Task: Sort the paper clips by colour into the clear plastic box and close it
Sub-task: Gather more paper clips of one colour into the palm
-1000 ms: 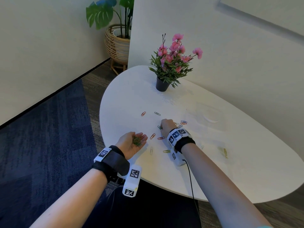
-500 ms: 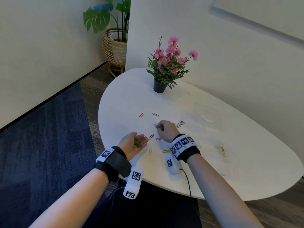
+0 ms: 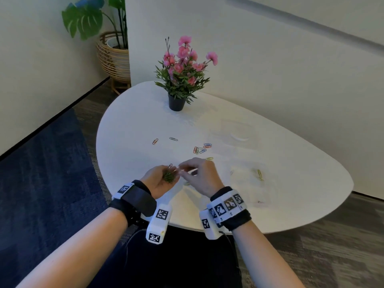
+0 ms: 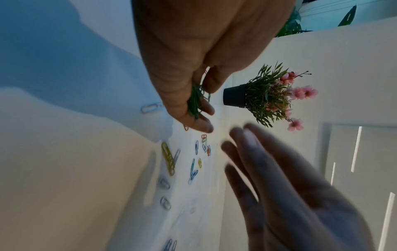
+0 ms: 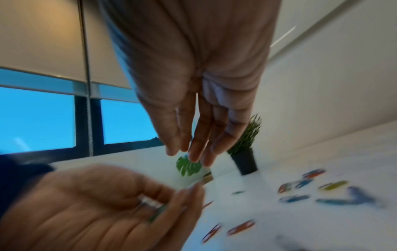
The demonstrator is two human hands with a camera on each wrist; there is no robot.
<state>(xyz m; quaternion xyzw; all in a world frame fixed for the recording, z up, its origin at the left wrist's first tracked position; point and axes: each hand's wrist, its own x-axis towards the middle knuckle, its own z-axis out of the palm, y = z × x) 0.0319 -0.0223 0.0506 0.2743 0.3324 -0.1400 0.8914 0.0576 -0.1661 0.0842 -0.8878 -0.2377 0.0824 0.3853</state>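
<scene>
Ringing both hands (image 3: 182,175), loose clips (image 3: 200,149) and flowerpot (image 3: 176,103).

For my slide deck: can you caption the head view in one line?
Left hand cups green clips as the right hand reaches over; other clips lie scattered on the table.

A bunch of green paper clips (image 3: 169,176) lies in the cupped left hand (image 3: 159,179). Loose paper clips (image 3: 201,149) in red, blue, green and yellow lie scattered flat on the white worktop (image 3: 128,129), two more apart to the left. The clear plastic box (image 3: 252,183) (faint, hard to make out) sits to the right, yellow clips (image 3: 259,174) inside.
</scene>
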